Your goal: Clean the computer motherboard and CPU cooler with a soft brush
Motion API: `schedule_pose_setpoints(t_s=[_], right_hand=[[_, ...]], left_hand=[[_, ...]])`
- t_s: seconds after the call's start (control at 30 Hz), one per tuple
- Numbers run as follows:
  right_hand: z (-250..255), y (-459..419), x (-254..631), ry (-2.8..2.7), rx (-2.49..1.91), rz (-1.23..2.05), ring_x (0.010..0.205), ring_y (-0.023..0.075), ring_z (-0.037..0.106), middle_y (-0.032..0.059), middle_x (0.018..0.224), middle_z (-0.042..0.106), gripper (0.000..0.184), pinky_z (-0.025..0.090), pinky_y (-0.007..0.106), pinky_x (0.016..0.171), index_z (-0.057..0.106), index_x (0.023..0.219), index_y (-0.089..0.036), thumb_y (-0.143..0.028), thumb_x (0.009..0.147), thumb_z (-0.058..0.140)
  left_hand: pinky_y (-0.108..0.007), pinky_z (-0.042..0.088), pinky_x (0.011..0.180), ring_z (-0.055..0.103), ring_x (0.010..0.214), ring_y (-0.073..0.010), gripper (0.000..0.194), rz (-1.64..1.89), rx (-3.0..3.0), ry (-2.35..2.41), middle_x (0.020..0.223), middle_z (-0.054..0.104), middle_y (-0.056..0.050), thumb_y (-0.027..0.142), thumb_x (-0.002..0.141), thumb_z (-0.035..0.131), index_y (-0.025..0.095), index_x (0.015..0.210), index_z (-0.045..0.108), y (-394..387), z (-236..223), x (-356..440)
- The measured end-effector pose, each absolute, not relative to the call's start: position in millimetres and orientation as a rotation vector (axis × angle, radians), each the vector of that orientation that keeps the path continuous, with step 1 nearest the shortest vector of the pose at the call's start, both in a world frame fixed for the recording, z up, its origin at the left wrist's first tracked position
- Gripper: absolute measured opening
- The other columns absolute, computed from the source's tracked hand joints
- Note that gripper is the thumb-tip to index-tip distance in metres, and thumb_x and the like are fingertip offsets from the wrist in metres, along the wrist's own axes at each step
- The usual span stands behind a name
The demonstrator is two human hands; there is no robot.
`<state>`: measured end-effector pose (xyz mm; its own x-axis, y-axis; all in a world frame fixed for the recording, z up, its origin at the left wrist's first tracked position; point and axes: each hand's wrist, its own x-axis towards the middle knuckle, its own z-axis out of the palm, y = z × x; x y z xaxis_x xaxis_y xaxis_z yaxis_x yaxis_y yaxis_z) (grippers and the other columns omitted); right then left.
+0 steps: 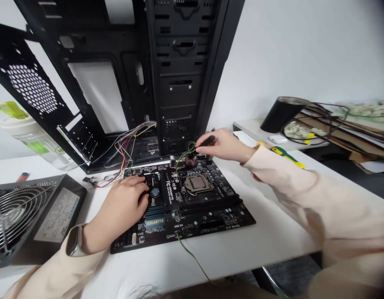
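Note:
A black Gigabyte motherboard (192, 211) lies flat on the white table, with a bare metal processor (198, 182) in its socket. My left hand (126, 203) rests on the board's left part, fingers spread and slightly bent, holding nothing. Over the far edge, my right hand (221, 145) grips the black handle of a small brush (190, 161). Its brownish head is down at the board's rear ports, somewhat blurred. A yellow-green cable (179, 161) runs beside the brush to the board. Another thin green cable (192, 254) trails from the near edge.
Behind the board stands an open black computer case (185, 91) with loose coloured wires (126, 145). A power supply (51, 211) sits at left, a bottle (36, 137) behind it. To the right are a green-yellow tool (287, 155), a black cup (282, 114) and stacked cardboard (341, 124).

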<state>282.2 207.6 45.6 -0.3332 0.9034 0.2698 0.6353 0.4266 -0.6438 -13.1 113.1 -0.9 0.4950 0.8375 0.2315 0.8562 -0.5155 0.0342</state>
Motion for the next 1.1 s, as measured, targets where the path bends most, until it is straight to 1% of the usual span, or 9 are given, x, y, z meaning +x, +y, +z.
schedule_pose_setpoints(t_s=[0.17, 0.3, 0.4, 0.57, 0.73, 0.8, 0.93, 1.0, 1.1], right_hand=[[41, 212, 276, -2.088, -1.205, 0.364, 0.058, 0.0127, 0.058, 0.004, 0.071, 0.073, 0.018, 0.047, 0.028, 0.062, 0.075, 0.076, -0.016, -0.03, 0.068, 0.067], [45, 206, 277, -1.976, -1.222, 0.515, 0.054, 0.0121, 0.055, 0.003, 0.063, 0.067, 0.021, 0.043, 0.026, 0.053, 0.073, 0.074, -0.014, -0.034, 0.069, 0.065], [45, 204, 276, -2.053, -1.265, 0.558, 0.052, 0.0111, 0.052, 0.0013, 0.057, 0.063, 0.021, 0.041, 0.026, 0.052, 0.073, 0.072, -0.014, -0.033, 0.066, 0.067], [43, 199, 278, -1.962, -1.25, 0.411, 0.054, 0.0115, 0.053, 0.0031, 0.063, 0.066, 0.02, 0.043, 0.027, 0.055, 0.072, 0.072, -0.015, -0.033, 0.067, 0.065], [42, 191, 293, -2.049, -1.264, 0.578, 0.054, 0.0125, 0.053, 0.0026, 0.062, 0.066, 0.024, 0.041, 0.027, 0.052, 0.071, 0.071, -0.016, -0.039, 0.067, 0.064], [44, 192, 302, -2.112, -1.298, 0.544, 0.055, 0.0124, 0.054, 0.0015, 0.061, 0.065, 0.02, 0.042, 0.027, 0.054, 0.07, 0.069, -0.017, -0.035, 0.066, 0.063], [52, 194, 316, -2.11, -1.429, 0.306, 0.052, 0.0124, 0.053, -0.0014, 0.051, 0.059, 0.011, 0.041, 0.026, 0.054, 0.065, 0.059, -0.019, -0.025, 0.065, 0.059], [53, 191, 316, -2.08, -1.445, 0.25, 0.052, 0.0125, 0.053, -0.0014, 0.051, 0.059, 0.012, 0.041, 0.026, 0.054, 0.065, 0.06, -0.02, -0.028, 0.066, 0.06], [48, 185, 313, -2.06, -1.397, 0.381, 0.053, 0.013, 0.055, 0.0001, 0.059, 0.064, 0.022, 0.042, 0.025, 0.051, 0.069, 0.07, -0.019, -0.04, 0.071, 0.061]], left_hand=[[-0.049, 0.055, 0.091, 0.067, 0.101, -0.0306, 0.029, -0.328, -2.64, -1.488, 0.11, 0.07, -0.014, 0.019, 0.085, 0.046, 0.016, 0.09, 0.074, 114, -2, -14], [-0.05, 0.054, 0.092, 0.067, 0.103, -0.0312, 0.028, -0.327, -2.636, -1.49, 0.111, 0.07, -0.014, 0.019, 0.085, 0.047, 0.016, 0.091, 0.075, 114, -3, -14], [-0.05, 0.054, 0.092, 0.067, 0.102, -0.0309, 0.028, -0.325, -2.636, -1.493, 0.11, 0.071, -0.014, 0.019, 0.085, 0.047, 0.016, 0.09, 0.075, 113, -2, -15], [-0.051, 0.054, 0.092, 0.067, 0.102, -0.0313, 0.03, -0.325, -2.63, -1.497, 0.112, 0.07, -0.015, 0.019, 0.085, 0.046, 0.015, 0.091, 0.075, 114, -2, -14], [-0.051, 0.054, 0.092, 0.067, 0.101, -0.0313, 0.03, -0.323, -2.632, -1.5, 0.111, 0.071, -0.015, 0.019, 0.085, 0.046, 0.015, 0.09, 0.075, 115, -2, -13], [-0.052, 0.054, 0.092, 0.067, 0.102, -0.0313, 0.03, -0.325, -2.63, -1.504, 0.111, 0.071, -0.015, 0.019, 0.085, 0.046, 0.015, 0.09, 0.075, 115, -2, -13], [-0.05, 0.054, 0.092, 0.067, 0.103, -0.0304, 0.031, -0.328, -2.625, -1.504, 0.113, 0.07, -0.014, 0.02, 0.085, 0.046, 0.015, 0.091, 0.076, 114, -3, -14], [-0.05, 0.054, 0.093, 0.067, 0.104, -0.0303, 0.031, -0.334, -2.617, -1.503, 0.113, 0.07, -0.014, 0.021, 0.085, 0.046, 0.016, 0.091, 0.076, 114, -3, -14], [-0.05, 0.054, 0.092, 0.067, 0.103, -0.03, 0.033, -0.327, -2.605, -1.505, 0.112, 0.071, -0.014, 0.022, 0.085, 0.045, 0.016, 0.091, 0.076, 114, -4, -14]])
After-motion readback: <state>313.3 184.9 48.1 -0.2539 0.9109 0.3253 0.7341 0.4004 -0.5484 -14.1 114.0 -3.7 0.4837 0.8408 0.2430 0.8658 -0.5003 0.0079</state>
